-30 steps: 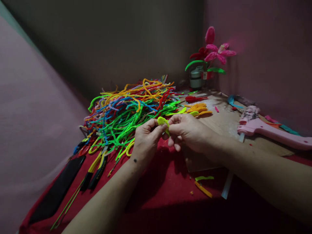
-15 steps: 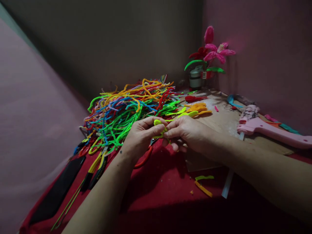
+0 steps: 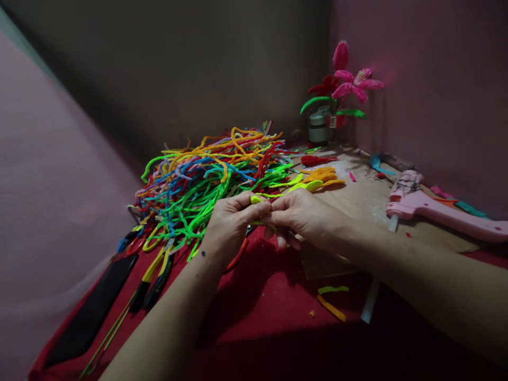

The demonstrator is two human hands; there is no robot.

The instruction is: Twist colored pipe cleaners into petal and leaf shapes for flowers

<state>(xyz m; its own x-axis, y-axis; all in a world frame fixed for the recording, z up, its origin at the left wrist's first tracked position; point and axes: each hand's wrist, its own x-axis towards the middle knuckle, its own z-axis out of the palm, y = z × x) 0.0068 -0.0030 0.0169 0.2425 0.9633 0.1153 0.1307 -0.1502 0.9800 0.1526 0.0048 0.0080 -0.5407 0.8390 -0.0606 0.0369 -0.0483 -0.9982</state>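
My left hand [image 3: 236,219] and my right hand [image 3: 299,214] meet over the red cloth, both closed in a pinch. Between their fingertips is a bent yellow-green pipe cleaner [image 3: 256,199]; only its looped top and a strand below show, the rest being covered by fingers. Just behind my hands lie finished-looking yellow-green pipe cleaner loops [image 3: 311,186] and a bundle of orange ones [image 3: 323,175]. Under my left hand, a red-handled cutting tool [image 3: 238,256] is partly hidden.
A big heap of coloured pipe cleaners [image 3: 206,180] fills the back left. Yellow-black pliers [image 3: 156,278] and a black flat object [image 3: 93,312] lie at left. At right rests a pink glue gun [image 3: 444,211] with its glue stick [image 3: 373,299]. Pipe cleaner flowers [image 3: 353,87] stand behind.
My fingers have drawn closer together over the yellow-green pipe cleaner, so less of it shows. My left hand has shifted slightly to the right.
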